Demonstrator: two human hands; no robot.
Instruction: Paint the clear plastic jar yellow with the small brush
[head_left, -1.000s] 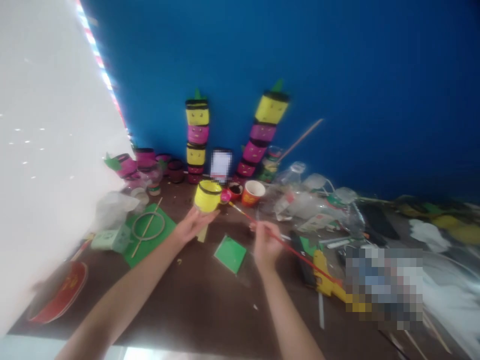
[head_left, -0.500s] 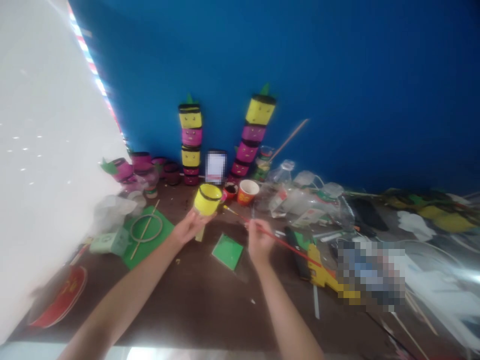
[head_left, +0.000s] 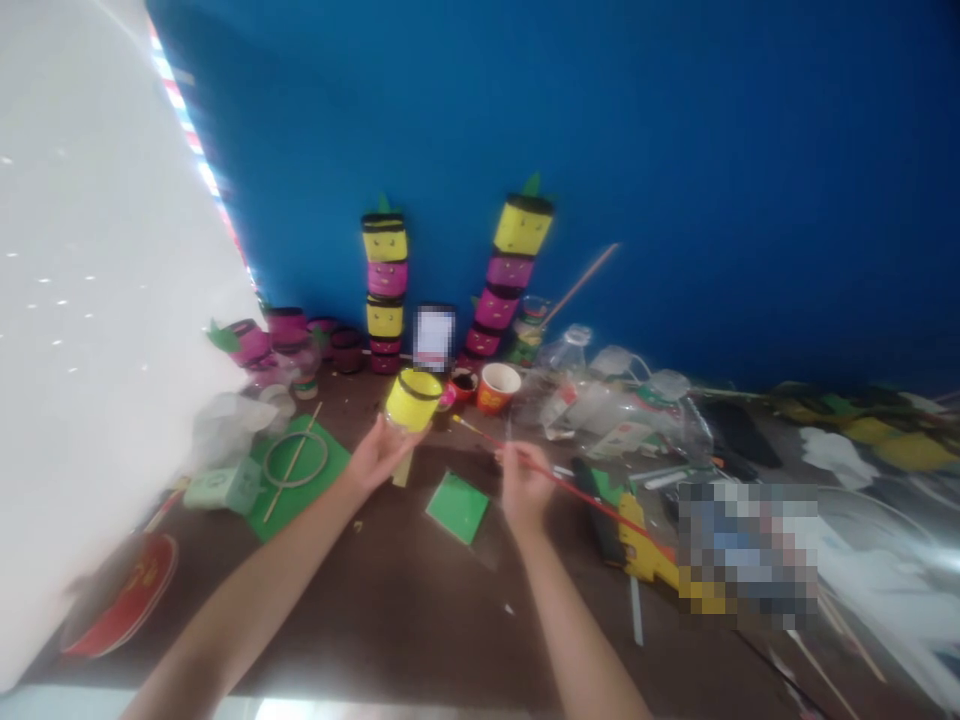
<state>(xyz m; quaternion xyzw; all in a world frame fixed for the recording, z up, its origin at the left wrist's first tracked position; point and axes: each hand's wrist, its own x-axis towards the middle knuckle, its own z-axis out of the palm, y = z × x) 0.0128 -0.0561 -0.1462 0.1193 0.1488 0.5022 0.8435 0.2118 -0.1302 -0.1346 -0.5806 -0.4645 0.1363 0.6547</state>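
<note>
My left hand (head_left: 379, 453) is closed around the lower part of a yellow cup-shaped piece (head_left: 413, 402) with a dark band at its rim, raised above the table. In my right hand (head_left: 527, 485) is a long red-handled paintbrush (head_left: 581, 491), gripped near its front. The brush's light tip points left towards the yellow cup and stays apart from it. Behind the brush tip stand a small red cup with dark contents (head_left: 463, 384) and a red-and-white paper cup (head_left: 498, 389). A green square (head_left: 457, 508) lies on the table between my forearms.
Two stacks of yellow and magenta cups, the left stack (head_left: 385, 290) and the right stack (head_left: 508, 275), stand against the blue wall. A phone (head_left: 434, 338) sits between them. Clear plastic bottles (head_left: 600, 385) and a yellow glue gun (head_left: 641, 545) lie right; a green sheet with a ring (head_left: 295, 460) lies left.
The whole view has shifted slightly. Both hands keep their hold on the yellow cup and the paintbrush, with little movement relative to the table.
</note>
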